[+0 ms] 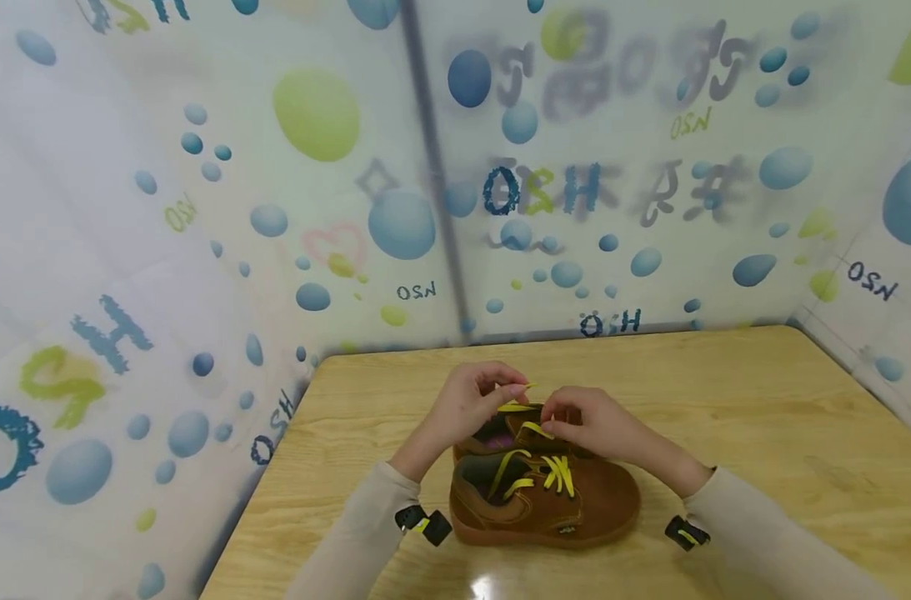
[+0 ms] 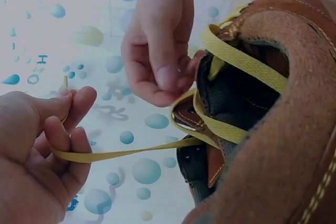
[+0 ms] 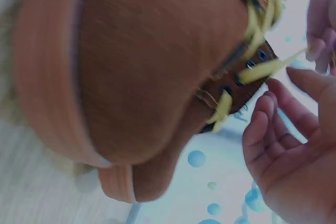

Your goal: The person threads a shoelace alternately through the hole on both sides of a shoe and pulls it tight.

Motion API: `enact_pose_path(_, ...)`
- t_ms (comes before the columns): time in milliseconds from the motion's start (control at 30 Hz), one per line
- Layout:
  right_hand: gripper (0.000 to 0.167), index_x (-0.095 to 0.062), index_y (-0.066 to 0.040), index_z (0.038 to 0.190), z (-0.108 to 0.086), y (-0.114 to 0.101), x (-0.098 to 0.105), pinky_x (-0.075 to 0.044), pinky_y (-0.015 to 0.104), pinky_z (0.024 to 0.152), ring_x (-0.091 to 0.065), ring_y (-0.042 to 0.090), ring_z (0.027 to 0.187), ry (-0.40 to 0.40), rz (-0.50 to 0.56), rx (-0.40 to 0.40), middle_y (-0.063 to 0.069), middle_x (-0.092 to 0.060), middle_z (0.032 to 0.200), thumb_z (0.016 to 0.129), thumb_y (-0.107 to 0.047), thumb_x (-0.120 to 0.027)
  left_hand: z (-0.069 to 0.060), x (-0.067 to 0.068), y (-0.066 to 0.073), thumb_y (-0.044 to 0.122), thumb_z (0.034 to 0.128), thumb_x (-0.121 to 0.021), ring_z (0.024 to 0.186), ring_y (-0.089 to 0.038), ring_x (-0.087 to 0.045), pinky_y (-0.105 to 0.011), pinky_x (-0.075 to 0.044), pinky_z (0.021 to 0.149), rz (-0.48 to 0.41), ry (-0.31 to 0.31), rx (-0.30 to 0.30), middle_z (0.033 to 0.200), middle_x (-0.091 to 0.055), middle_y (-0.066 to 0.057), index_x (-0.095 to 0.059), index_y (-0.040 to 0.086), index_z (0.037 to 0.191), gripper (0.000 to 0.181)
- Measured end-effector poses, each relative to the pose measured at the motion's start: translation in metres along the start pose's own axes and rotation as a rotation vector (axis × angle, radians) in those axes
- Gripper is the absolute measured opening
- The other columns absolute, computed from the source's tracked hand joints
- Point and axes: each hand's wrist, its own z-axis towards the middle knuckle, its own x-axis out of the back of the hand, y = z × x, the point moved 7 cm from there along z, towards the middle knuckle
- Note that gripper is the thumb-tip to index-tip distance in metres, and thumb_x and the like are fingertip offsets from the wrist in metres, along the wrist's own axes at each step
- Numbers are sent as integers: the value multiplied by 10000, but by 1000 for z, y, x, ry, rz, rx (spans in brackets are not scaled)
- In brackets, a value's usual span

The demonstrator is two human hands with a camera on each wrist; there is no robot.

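Observation:
Two brown lace-up shoes stand side by side on the table, toes to the right in the head view. The near shoe has a yellow shoelace crossed over its tongue, with loose ends over the opening. Behind it, the far shoe is partly hidden. My left hand pinches the end of the far shoe's yellow shoelace, which also runs across its fingers. My right hand is at the far shoe's eyelets, its thumb and forefinger pinching the lace close to the flap.
Both shoes stand on a light wooden table. Pale curtains printed with blue and green drops stand behind and beside it. Each wrist carries a small black strapped device, such as the one on the left sleeve.

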Motion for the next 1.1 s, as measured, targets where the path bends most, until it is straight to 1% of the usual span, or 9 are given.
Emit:
enact_pose_path(167, 186, -605, -197, 898, -2, -14, -5, -394, 186, 585, -440, -8, 641, 93, -277, 74, -93, -566, 771, 842, -215, -781, 1, -1, -1, 200, 977, -628, 495, -137, -483, -199, -387, 480, 51, 12, -18, 869, -766, -31, -741, 121, 1022, 145)
enact_pose_path(233, 164, -598, -187, 868, -1, -15, -5, -386, 190, 588, -438, 1, 636, 154, -318, 69, -96, -567, 765, 832, -135, -750, 1, -2, -2, 194, 976, -629, 492, -117, -463, -195, -377, 480, 57, 18, -13, 854, -760, -27, -741, 115, 1014, 142)
enact_pose_path(333, 163, -584, -173, 862, -1, -5, -4, -393, 203, 560, -446, 22, 601, 192, -210, -21, -88, -559, 722, 818, -60, -693, 0, -5, -3, 179, 972, -635, 490, -57, -409, -184, -340, 475, 85, 6, -7, 828, -750, -33, -740, 86, 1006, 144)
enact_pose_path(467, 100, -585, -111, 909, -4, 17, -5, -406, 229, 552, -460, 67, 589, 191, 86, -180, -16, -558, 729, 868, -27, -619, -2, -12, -7, 154, 962, -646, 566, -27, -538, -170, -396, 535, 183, -79, -14, 808, -744, -7, -743, 87, 995, 122)
enact_pose_path(600, 58, -608, -20, 946, -5, 31, -9, -458, 272, 541, -492, 114, 599, 152, 343, -292, 66, -550, 749, 946, -35, -552, -4, -20, -9, 204, 961, -652, 675, -20, -633, -161, -475, 635, 361, -178, -32, 832, -754, 58, -757, 171, 983, 112)
enact_pose_path(667, 96, -615, 0, 961, -6, 36, -10, -493, 296, 540, -516, 131, 609, 125, 407, -341, 81, -549, 746, 964, -63, -542, -4, -24, -7, 241, 950, -667, 704, 9, -625, -154, -494, 665, 461, -197, -59, 854, -746, 83, -767, 204, 974, 109)
enact_pose_path(767, 116, -625, 1, 1003, -6, 37, -10, -524, 315, 589, -557, 151, 670, 75, 434, -353, 99, -596, 827, 965, -92, -566, -2, -30, -4, 271, 923, -703, 717, 28, -600, -137, -489, 669, 605, -195, -110, 856, -710, 107, -788, 219, 953, 104)
enact_pose_path(900, 111, -656, -31, 1013, -5, 33, -11, -512, 300, 573, -561, 140, 680, 3, 381, -283, 122, -650, 931, 942, -115, -637, -1, -41, 2, 281, 898, -736, 670, 8, -538, -120, -437, 616, 759, -208, -184, 806, -626, 104, -801, 226, 913, 87)
enact_pose_path(1100, 80, -669, -39, 979, -5, 29, -14, -486, 275, 556, -538, 124, 654, -36, 355, -209, 135, -649, 857, 940, -106, -648, 2, -58, 14, 245, 940, -687, 614, -17, -436, -124, -352, 562, 975, -258, -230, 781, -568, 85, -771, 242, 894, 96)
